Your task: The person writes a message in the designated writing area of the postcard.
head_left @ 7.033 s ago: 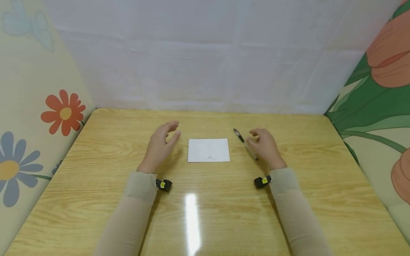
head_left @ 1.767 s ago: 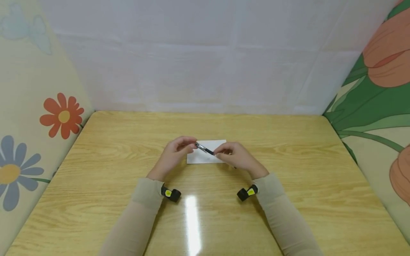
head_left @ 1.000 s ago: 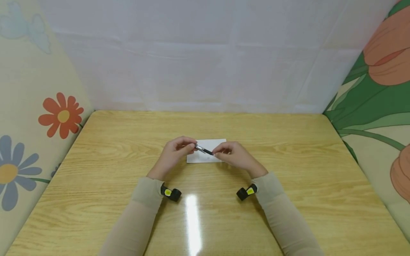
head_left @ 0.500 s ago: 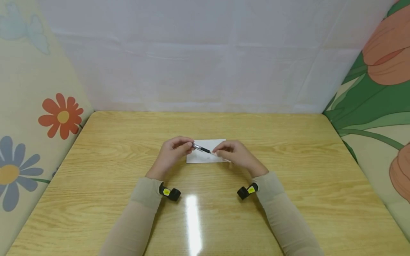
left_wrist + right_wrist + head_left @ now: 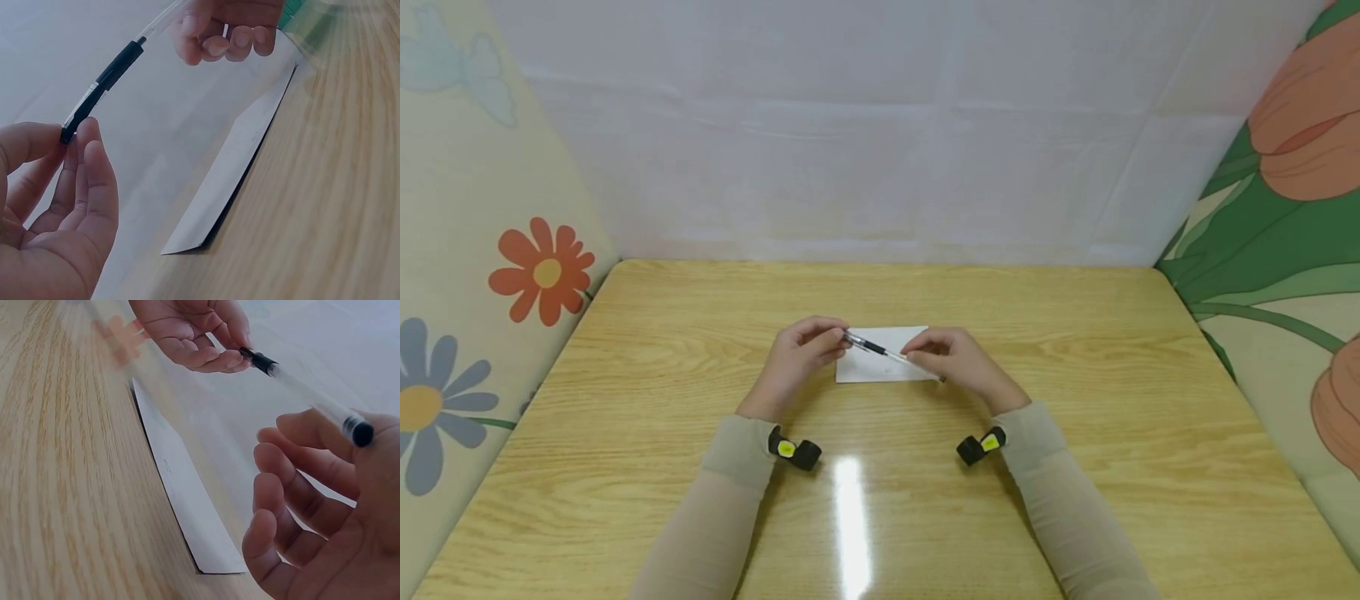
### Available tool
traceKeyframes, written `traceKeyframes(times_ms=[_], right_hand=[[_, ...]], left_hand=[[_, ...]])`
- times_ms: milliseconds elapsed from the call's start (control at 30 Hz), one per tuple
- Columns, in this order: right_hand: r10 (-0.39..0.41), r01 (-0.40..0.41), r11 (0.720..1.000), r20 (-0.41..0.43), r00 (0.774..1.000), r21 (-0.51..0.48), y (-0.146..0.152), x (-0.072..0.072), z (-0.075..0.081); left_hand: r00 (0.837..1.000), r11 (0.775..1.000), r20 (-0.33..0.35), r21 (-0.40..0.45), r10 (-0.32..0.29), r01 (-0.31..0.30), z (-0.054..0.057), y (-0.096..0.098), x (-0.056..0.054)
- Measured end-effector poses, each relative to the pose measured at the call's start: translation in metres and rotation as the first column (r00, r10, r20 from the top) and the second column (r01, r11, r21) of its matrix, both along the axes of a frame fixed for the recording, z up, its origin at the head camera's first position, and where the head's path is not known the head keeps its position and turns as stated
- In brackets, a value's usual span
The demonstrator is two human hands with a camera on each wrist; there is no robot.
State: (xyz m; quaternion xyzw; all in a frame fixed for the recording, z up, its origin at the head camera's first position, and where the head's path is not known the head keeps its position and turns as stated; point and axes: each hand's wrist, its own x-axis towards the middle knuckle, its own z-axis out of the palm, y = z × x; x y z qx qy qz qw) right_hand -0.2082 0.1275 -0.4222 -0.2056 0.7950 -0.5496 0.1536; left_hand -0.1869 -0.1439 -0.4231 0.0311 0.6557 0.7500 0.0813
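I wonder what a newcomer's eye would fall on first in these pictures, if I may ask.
Probably the pen, slanting above a white card, with the left hand pinching one end and the right hand close to its clear barrel. Next would come the bright pictures flanking the table: a red flower at left and a large orange flower at upper right.

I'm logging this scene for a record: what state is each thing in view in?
pen: raised off the table, slanted; whether capped, unclear
left hand: pinching one end of the pen
right hand: fingers bent beside the pen; whether gripping it, unclear
white paper: lying on the table
wrist cameras: worn at the cuffs
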Motion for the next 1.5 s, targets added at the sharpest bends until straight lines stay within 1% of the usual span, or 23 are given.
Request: traceKeyframes(times_ms=[133, 300, 500, 667, 800, 1000, 1100, 1233, 1367, 1500], right_hand=[[-0.022, 0.021, 1.0, -0.012, 1.0, -0.023, -0.001, -0.001, 0.0], [-0.048, 0.049, 0.998, 0.017, 0.999, -0.048, -0.002, -0.002, 0.0], [-0.051, 0.052, 0.996, 0.028, 0.998, -0.07, -0.002, -0.001, 0.0], [-0.051, 0.054, 0.992, 0.022, 0.998, -0.113, -0.003, 0.0, 0.0], [-0.056, 0.056, 0.99, 0.011, 0.998, -0.127, -0.004, 0.002, 0.001], [-0.04, 0.046, 0.984, 0.038, 0.999, -0.17, -0.006, 0.004, 0.003], [-0.037, 0.041, 0.98, 0.025, 0.999, -0.196, -0.007, 0.004, 0.002], [-0.062, 0.062, 0.972, 0.009, 0.998, -0.228, -0.009, 0.004, -0.001], [-0.096, 0.098, 0.963, 0.019, 0.995, -0.25, -0.011, 0.004, -0.002], [-0.11, 0.114, 0.956, 0.03, 0.993, -0.272, -0.012, 0.004, -0.003]], left_hand=[[1.0, 0.999, 0.01, 0.044, 0.004, -0.004, 0.0, -0.002, 0.0], [1.0, 0.994, 0.016, 0.104, 0.019, -0.02, -0.001, -0.003, 0.0], [0.999, 0.985, 0.012, 0.165, 0.044, -0.045, 0.001, -0.003, 0.001], [0.999, 0.979, 0.024, 0.198, 0.046, -0.049, 0.002, 0.0, 0.001], [0.998, 0.975, 0.045, 0.216, 0.041, -0.05, 0.002, 0.004, 0.001], [0.997, 0.972, 0.074, 0.232, 0.033, -0.049, 0.001, 0.009, 0.001], [0.997, 0.972, 0.079, 0.232, 0.024, -0.042, 0.001, 0.01, 0.002], [0.997, 0.974, 0.082, 0.223, 0.014, -0.032, 0.001, 0.012, 0.003], [0.996, 0.974, 0.086, 0.225, 0.007, -0.026, 0.0, 0.014, 0.003], [0.995, 0.971, 0.099, 0.237, 0.004, -0.027, 0.0, 0.015, 0.003]])
